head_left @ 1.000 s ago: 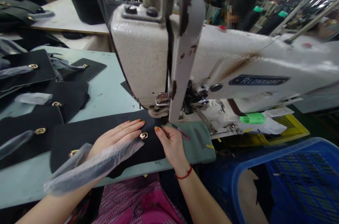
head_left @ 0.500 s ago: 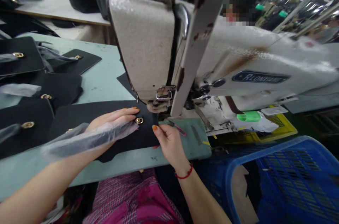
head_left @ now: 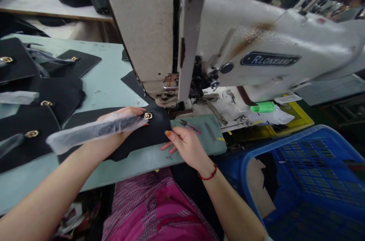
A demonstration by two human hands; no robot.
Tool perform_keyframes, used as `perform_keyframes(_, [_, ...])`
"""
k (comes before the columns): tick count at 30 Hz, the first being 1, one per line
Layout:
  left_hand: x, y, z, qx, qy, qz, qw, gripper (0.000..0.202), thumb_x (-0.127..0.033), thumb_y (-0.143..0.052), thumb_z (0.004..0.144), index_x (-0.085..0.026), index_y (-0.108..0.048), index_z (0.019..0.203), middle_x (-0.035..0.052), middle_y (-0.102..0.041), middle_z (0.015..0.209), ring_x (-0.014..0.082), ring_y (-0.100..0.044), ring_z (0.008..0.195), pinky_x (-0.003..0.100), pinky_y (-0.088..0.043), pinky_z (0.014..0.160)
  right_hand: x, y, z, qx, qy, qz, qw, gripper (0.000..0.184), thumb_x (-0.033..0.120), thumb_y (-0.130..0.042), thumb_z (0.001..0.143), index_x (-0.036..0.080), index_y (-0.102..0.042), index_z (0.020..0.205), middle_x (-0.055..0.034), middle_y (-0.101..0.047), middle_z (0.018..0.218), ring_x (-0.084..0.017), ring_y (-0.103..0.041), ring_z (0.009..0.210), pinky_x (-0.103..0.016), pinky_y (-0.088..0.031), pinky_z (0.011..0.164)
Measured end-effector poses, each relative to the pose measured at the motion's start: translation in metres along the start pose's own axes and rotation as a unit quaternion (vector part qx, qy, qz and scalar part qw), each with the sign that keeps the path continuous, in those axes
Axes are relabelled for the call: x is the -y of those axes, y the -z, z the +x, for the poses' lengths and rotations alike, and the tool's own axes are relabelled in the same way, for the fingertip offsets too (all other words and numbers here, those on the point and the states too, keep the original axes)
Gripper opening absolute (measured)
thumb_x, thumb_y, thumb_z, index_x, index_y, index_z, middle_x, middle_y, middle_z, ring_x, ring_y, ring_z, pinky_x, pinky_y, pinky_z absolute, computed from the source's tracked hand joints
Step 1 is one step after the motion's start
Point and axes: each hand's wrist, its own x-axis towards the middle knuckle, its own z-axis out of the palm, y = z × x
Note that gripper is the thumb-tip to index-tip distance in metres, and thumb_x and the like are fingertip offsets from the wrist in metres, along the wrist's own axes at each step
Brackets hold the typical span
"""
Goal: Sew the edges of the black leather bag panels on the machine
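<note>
A black leather-like panel (head_left: 154, 134) with a gold-coloured clasp (head_left: 148, 116) lies on the sewing machine's table, its far right edge beside the presser foot area. My left hand (head_left: 121, 130) rests on the panel with fingers stretched toward the clasp. Over that hand runs a strap wrapped in clear plastic (head_left: 94, 132), hiding part of it. At the panel's right corner is my right hand (head_left: 186, 144), its thumb on top and its other fingers at the near edge, partly hidden. The sewing machine head (head_left: 139, 32) stands just beyond both hands.
More black panels with clasps (head_left: 28, 117) lie at the left. Pink-handled thread snips (head_left: 190, 126) rest right of my right hand. A blue plastic basket (head_left: 245, 168) with cut pieces stands at lower right, near a yellow crate (head_left: 302, 113). People are in the background.
The view has shifted, and the machine appears further left and higher. The panel's right edge has come out beside the presser foot. My right thumb sits nearer the corner.
</note>
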Motion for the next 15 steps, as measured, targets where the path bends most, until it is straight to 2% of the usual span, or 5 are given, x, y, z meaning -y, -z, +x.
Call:
perform_keyframes(2, [0.0001, 0.0008, 0.0007, -0.001, -0.008, 0.031, 0.999, 0.054, -0.065, -0.048, 0.086, -0.018, -0.069, 0.102, 0.0107, -0.074, 0.112, 0.0277, -0.07, 0.1, 0.041, -0.052, 0.093, 0.0015, 0.0001, 0.0006, 0.004, 0.0, 0.003, 1.0, 0.036, 0.047, -0.052, 0.096, 0.016, -0.056, 0.079, -0.0022, -0.066, 0.07, -0.016, -0.074, 0.069, -0.015, -0.051, 0.049])
perform_keyframes(6, [0.002, 0.0008, -0.0003, 0.004, -0.013, 0.029, 0.999, 0.054, -0.066, -0.049, 0.084, -0.019, -0.068, 0.105, 0.0101, -0.074, 0.112, 0.0289, -0.07, 0.098, 0.041, -0.051, 0.092, -0.0004, -0.0012, 0.0023, 0.011, -0.011, 0.04, 0.999, 0.037, 0.049, -0.053, 0.095, 0.016, -0.054, 0.079, -0.0015, -0.065, 0.066, -0.017, -0.074, 0.068, -0.016, -0.052, 0.049])
perform_keyframes(12, [0.0041, 0.0016, 0.0004, 0.011, -0.016, 0.038, 0.999, 0.051, -0.063, -0.049, 0.085, -0.021, -0.068, 0.106, 0.0098, -0.073, 0.113, 0.0318, -0.07, 0.1, 0.044, -0.049, 0.093, -0.0043, -0.0018, 0.004, 0.024, -0.021, 0.08, 0.996, 0.039, 0.053, -0.057, 0.091, 0.016, -0.054, 0.082, -0.0039, -0.069, 0.074, -0.016, -0.074, 0.068, -0.016, -0.052, 0.048])
perform_keyframes(15, [0.0022, 0.0034, 0.0012, 0.02, -0.027, 0.039, 0.999, 0.047, -0.06, -0.052, 0.086, -0.021, -0.067, 0.105, 0.009, -0.073, 0.112, 0.0297, -0.07, 0.101, 0.043, -0.049, 0.095, -0.0065, -0.0025, 0.0047, 0.028, -0.019, 0.082, 0.996, 0.039, 0.053, -0.057, 0.091, 0.016, -0.053, 0.081, -0.0053, -0.071, 0.077, -0.016, -0.074, 0.068, -0.016, -0.052, 0.049])
